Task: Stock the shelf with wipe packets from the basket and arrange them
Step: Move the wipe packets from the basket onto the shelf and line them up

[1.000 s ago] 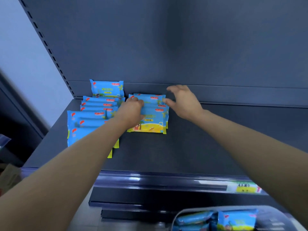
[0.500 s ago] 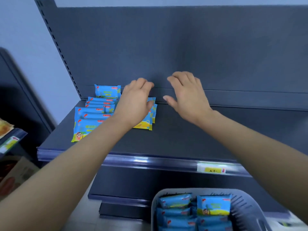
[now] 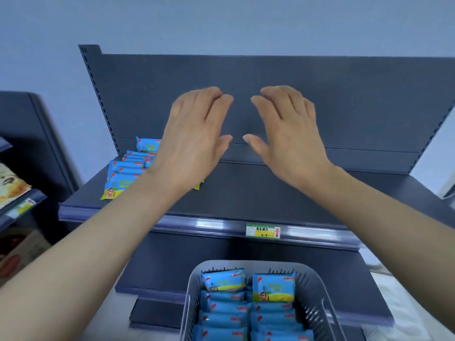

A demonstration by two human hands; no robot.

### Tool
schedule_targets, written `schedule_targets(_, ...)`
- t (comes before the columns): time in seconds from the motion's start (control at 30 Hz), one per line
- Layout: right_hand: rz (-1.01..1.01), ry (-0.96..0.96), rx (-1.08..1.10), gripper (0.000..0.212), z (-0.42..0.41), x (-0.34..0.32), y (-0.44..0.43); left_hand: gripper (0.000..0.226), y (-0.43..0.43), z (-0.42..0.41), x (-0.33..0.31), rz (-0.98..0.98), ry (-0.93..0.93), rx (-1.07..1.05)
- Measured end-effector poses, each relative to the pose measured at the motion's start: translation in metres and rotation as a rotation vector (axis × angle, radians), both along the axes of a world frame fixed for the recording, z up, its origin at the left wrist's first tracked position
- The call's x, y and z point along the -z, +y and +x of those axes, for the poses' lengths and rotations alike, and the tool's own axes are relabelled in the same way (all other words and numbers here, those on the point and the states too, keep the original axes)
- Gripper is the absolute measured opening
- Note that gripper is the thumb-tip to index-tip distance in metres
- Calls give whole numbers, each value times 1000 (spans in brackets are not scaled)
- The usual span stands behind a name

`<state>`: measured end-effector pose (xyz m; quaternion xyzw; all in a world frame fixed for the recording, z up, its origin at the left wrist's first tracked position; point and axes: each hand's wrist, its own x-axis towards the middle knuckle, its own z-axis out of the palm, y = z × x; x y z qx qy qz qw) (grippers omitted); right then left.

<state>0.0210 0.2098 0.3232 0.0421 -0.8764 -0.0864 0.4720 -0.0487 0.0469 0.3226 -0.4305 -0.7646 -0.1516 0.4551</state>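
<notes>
Several blue wipe packets (image 3: 125,174) lie in an overlapping row at the left of the dark shelf (image 3: 246,198), one standing against the back panel. My left hand (image 3: 194,139) hovers open above the shelf and hides most of a second row; only a yellow corner (image 3: 197,186) shows. My right hand (image 3: 288,136) is raised beside it, fingers spread, holding nothing. The grey basket (image 3: 317,313) at the bottom holds two rows of the same blue packets (image 3: 224,281).
A yellow price tag (image 3: 263,230) sits on the shelf's front rail. A neighbouring rack with other goods (image 3: 12,185) stands at the left. The shelf's back panel (image 3: 270,99) rises behind my hands. A lower shelf (image 3: 172,264) sits under the basket.
Both hands have lifted off the packets and pulled back from the shelf, now open in the air. The view has drawn back, showing more of the basket.
</notes>
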Motion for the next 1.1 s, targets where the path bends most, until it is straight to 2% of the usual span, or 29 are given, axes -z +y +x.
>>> schedule_targets(0.13,11,6,-8,53,34,8,7,56,2,33,8,12,2,17)
schedule_targets(0.27,-22,-108,-17,54,61,44,14,55,5,58,47,-16,-109,45)
schedule_targets(0.47,-75,-486,-55,56,91,143,20,55,7,79,162,-268,-425,81)
schedule_targets(0.7,-61,-1100,-63,52,113,236,24,53,-7,90,263,-570,-808,32)
schedule_targets(0.83,-90,-1389,-25,46,119,274,30,52,-12,103,296,-730,-897,16)
schedule_targets(1.0,-93,-1617,70,57,129,304,35,48,-17,114,321,-912,-1109,-33)
schedule_targets(1.1,-64,-1686,120,48,132,317,36,37,-19,116,330,-984,-1152,-67)
